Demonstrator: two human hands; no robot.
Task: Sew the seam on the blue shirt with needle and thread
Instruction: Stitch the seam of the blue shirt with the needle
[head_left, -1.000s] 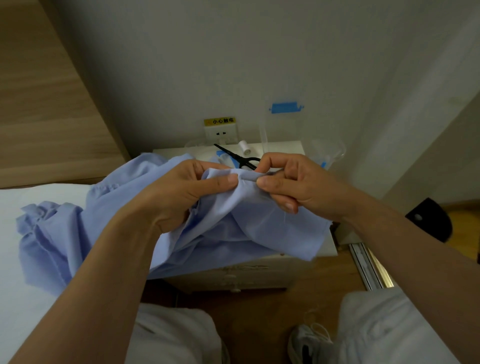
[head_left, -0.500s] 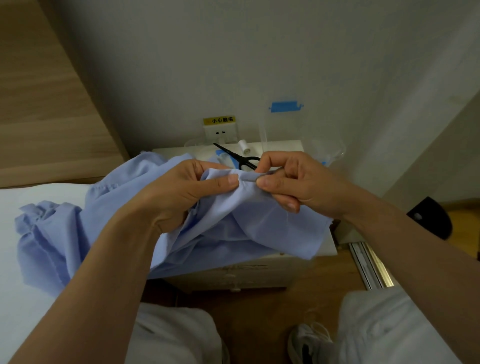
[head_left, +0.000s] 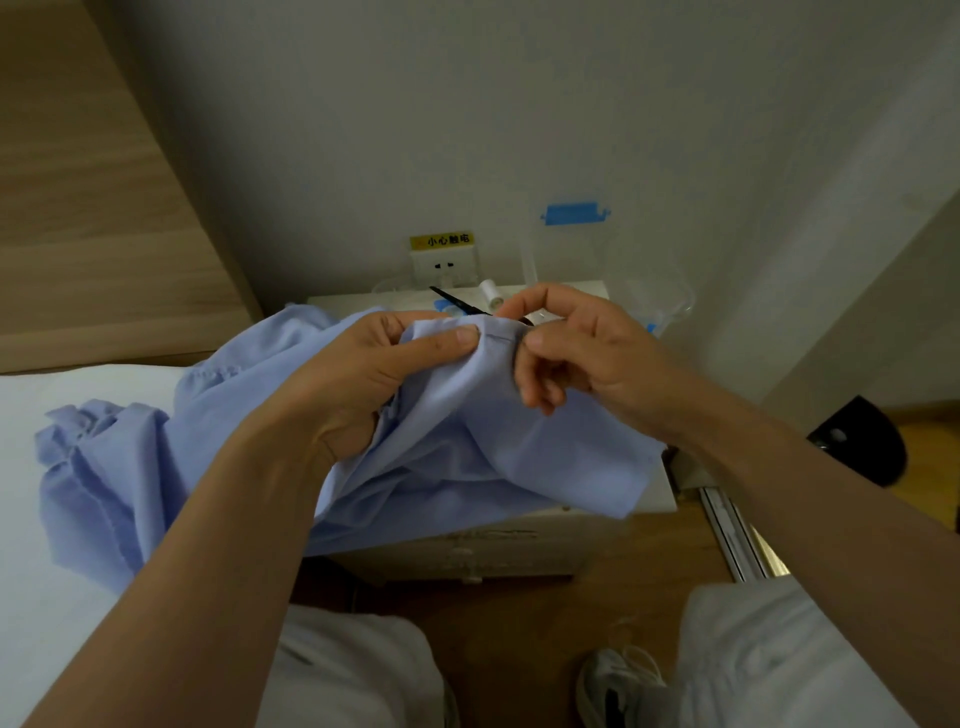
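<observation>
The light blue shirt (head_left: 519, 441) is bunched between both hands over the white bedside cabinet (head_left: 660, 499), its rest trailing left onto the bed. My left hand (head_left: 374, 374) grips a raised fold, thumb pressed flat on top. A thin dark needle (head_left: 500, 338) lies along the fold's edge just right of that thumb. My right hand (head_left: 582, 353) has its thumb and curled forefinger around the needle's right end, the other fingers curled under against the cloth. The thread itself is too fine to make out.
Black scissors (head_left: 457, 304) and a white thread spool (head_left: 488, 291) lie at the cabinet's back, below a wall socket (head_left: 444, 265). A clear plastic bag (head_left: 654, 306) leans at the right. White bed (head_left: 31, 597) at left; my knees and a shoe below.
My right thumb and forefinger have loosened from their flat pinch on the fold and shifted slightly right, uncovering the dark needle at the seam. The left hand keeps its grip.
</observation>
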